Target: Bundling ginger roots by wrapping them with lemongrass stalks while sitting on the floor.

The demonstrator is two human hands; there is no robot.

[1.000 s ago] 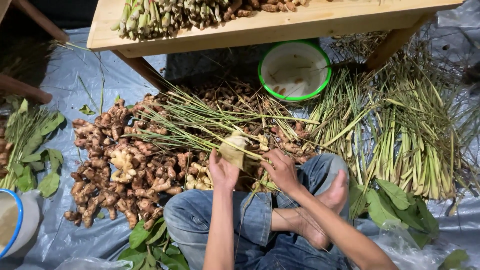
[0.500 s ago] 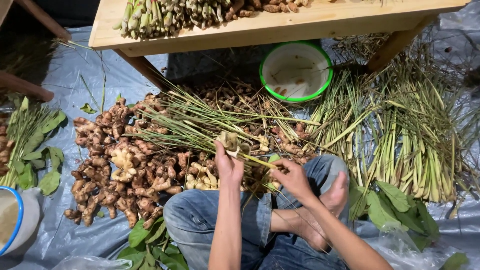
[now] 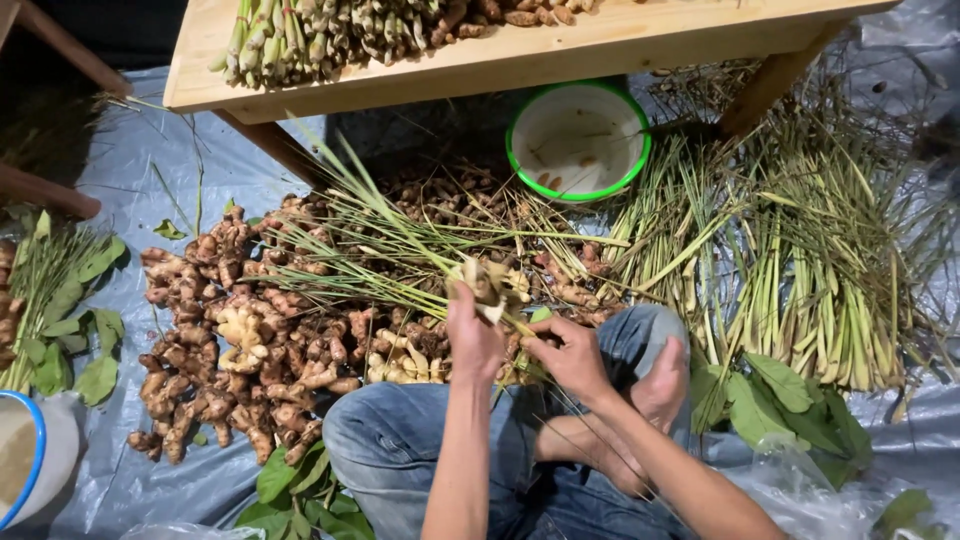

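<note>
Your grey plastic sheet [image 3: 150, 160] covers the whole floor, and one wooden table [image 3: 520, 55] runs across the 12 o'clock edge, loaded with stalks and roots. At 3 o'clock lies the broad heap of lemongrass [image 3: 800, 250]; at 9 o'clock, spreading toward centre, is the single pile of ginger-like roots [image 3: 230, 340], too many to count. One white bowl with a green rim [image 3: 578, 140] sits under the table at 1 o'clock. There are three patches of green leaves: at 9 o'clock [image 3: 60, 310], at 4 o'clock [image 3: 790, 400], and at 7 o'clock by your knee [image 3: 290, 490]. A blue-rimmed container [image 3: 25, 470] is cut off at 8 o'clock.

You sit cross-legged in jeans, with a loose bundle of lemongrass stalks [image 3: 380, 250] in front of you. Its long axis runs from your hands out toward 10 o'clock, leaf tips far, root ends near. Your left hand [image 3: 472, 335] is closed around the pale root end [image 3: 488, 280], which pokes out just above its fingers. Your right hand [image 3: 568, 355] is just beside at 4 o'clock, fingers pinched on thin stalks trailing from the same bundle. The left hand is nearer the root end.
</note>
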